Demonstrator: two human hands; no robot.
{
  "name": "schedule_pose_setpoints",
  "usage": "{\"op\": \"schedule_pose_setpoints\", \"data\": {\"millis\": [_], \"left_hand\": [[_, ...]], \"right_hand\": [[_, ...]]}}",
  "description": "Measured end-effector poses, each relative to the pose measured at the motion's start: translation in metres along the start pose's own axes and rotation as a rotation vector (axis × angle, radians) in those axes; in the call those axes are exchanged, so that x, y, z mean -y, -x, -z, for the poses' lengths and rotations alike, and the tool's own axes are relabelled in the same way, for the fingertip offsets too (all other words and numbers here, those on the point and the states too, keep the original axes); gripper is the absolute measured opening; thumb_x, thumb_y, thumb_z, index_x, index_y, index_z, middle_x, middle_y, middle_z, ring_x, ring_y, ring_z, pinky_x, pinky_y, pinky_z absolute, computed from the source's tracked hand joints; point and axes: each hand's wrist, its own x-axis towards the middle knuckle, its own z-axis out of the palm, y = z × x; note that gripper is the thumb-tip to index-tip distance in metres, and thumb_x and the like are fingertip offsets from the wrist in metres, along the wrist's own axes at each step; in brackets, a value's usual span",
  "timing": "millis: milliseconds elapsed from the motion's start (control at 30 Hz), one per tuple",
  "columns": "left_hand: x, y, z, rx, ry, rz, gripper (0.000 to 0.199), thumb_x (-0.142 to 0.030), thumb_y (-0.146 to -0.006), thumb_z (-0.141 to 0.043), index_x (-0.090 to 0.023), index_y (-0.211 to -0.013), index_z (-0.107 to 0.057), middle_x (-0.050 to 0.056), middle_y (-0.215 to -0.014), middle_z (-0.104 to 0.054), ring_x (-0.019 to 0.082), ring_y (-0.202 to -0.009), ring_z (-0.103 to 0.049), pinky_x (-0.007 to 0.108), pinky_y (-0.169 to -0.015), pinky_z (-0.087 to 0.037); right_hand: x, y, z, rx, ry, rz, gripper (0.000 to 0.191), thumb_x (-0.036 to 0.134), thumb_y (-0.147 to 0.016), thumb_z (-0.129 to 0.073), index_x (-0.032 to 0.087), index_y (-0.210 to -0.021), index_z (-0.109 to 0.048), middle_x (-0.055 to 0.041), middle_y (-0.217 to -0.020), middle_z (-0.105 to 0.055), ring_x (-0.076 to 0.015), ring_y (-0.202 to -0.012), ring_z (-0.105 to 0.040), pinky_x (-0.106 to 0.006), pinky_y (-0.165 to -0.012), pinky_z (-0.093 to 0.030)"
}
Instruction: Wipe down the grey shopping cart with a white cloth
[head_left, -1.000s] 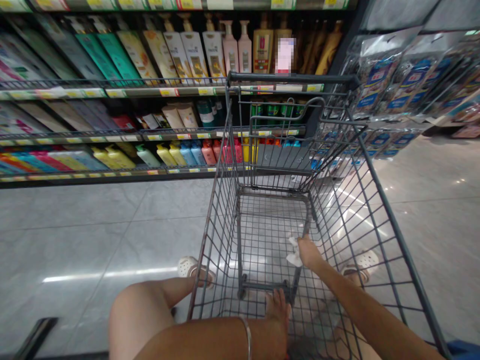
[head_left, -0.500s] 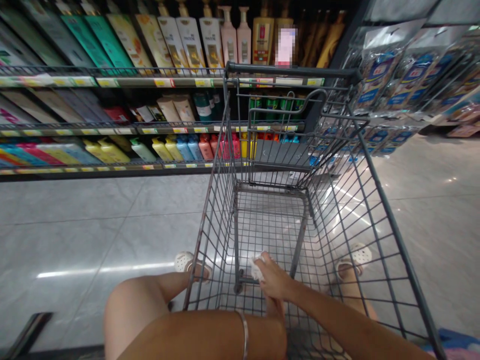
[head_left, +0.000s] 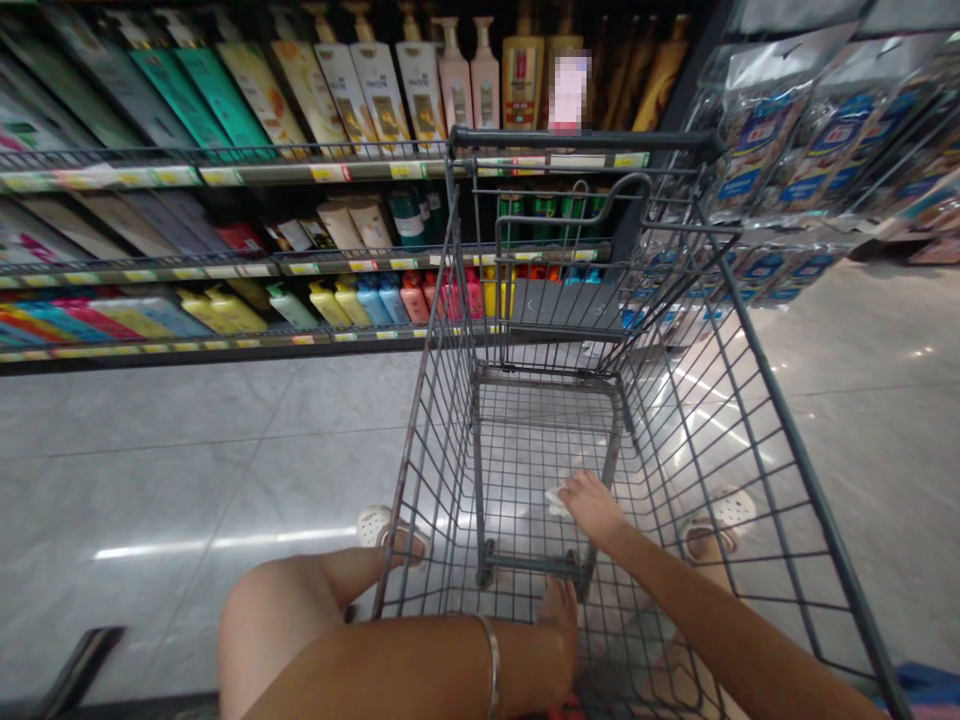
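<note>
Your right hand [head_left: 592, 505] has its fingers bent around a white wad [head_left: 557, 500], pinching it so that part sticks out past the fingertips; whether it is cloth or tissue you cannot tell from here; the wad sits over the wire bottom of the shopping cart [head_left: 778, 400], toward the middle of the basket, though contact with the mesh is unclear; your left hand [head_left: 559, 605] lies nearer to you and apart from the right one, its fingers pointing up toward the cart's lower crossbar [head_left: 529, 564], and you cannot tell whether it grips a wire or merely rests there; a thin bracelet [head_left: 491, 665] circles your left arm; your bare left leg [head_left: 281, 610] is bent beside the basket, and your white clogs [head_left: 373, 526] stand on the grey tiled floor [head_left: 187, 400], one on either side of the cart; at the basket's far end is the dark handle bar [head_left: 585, 143], with a grey panel [head_left: 566, 307] below it; beyond stand shelves of pump bottles [head_left: 373, 85], and blue-labelled packets [head_left: 757, 150] hang to the right.
</note>
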Motion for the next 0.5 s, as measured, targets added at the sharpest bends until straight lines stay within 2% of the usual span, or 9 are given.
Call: {"op": "schedule_pose_setpoints", "data": {"millis": [100,233,400,500], "left_hand": [[0.011,-0.002,0.012,0.117,-0.081,-0.092,0.031,-0.032,-0.087,-0.059,-0.02,-0.115,-0.059,0.008,-0.131,-0.055,0.024,-0.121,-0.051,0.051,-0.103,-0.043],[0.023,-0.002,0.028,0.195,-0.093,-0.205,0.023,-0.03,-0.087,-0.06,-0.017,-0.106,-0.062,0.006,-0.117,-0.062,0.021,-0.111,-0.057,0.046,-0.095,-0.048],[0.024,-0.005,0.037,0.245,-0.09,-0.226,0.02,-0.03,-0.088,-0.059,-0.018,-0.102,-0.063,0.006,-0.112,-0.063,0.019,-0.107,-0.059,0.043,-0.092,-0.05],[0.022,-0.011,0.039,0.27,-0.072,-0.213,0.024,-0.033,-0.088,-0.058,-0.019,-0.107,-0.061,0.006,-0.114,-0.062,0.019,-0.104,-0.06,0.041,-0.09,-0.051]], "right_hand": [[-0.018,-0.001,0.005,-0.004,0.014,-0.145,0.031,0.036,-0.091,-0.057,0.017,-0.115,-0.058,-0.0079,-0.121,-0.059,-0.021,-0.109,-0.058,-0.045,-0.094,-0.048],[-0.023,-0.002,0.006,0.002,-0.01,-0.239,0.036,0.036,-0.091,-0.056,0.018,-0.122,-0.054,-0.0078,-0.121,-0.059,-0.0203,-0.104,-0.06,-0.043,-0.089,-0.051],[0.002,-0.006,-0.002,0.034,-0.086,-0.224,0.035,0.035,-0.091,-0.058,0.018,-0.121,-0.055,-0.0079,-0.122,-0.058,-0.0202,-0.104,-0.06,-0.042,-0.088,-0.052],[0.024,-0.005,-0.006,0.038,-0.164,-0.16,0.033,0.035,-0.09,-0.058,0.017,-0.119,-0.056,-0.0077,-0.122,-0.057,-0.0203,-0.104,-0.059,-0.042,-0.089,-0.051]]}}
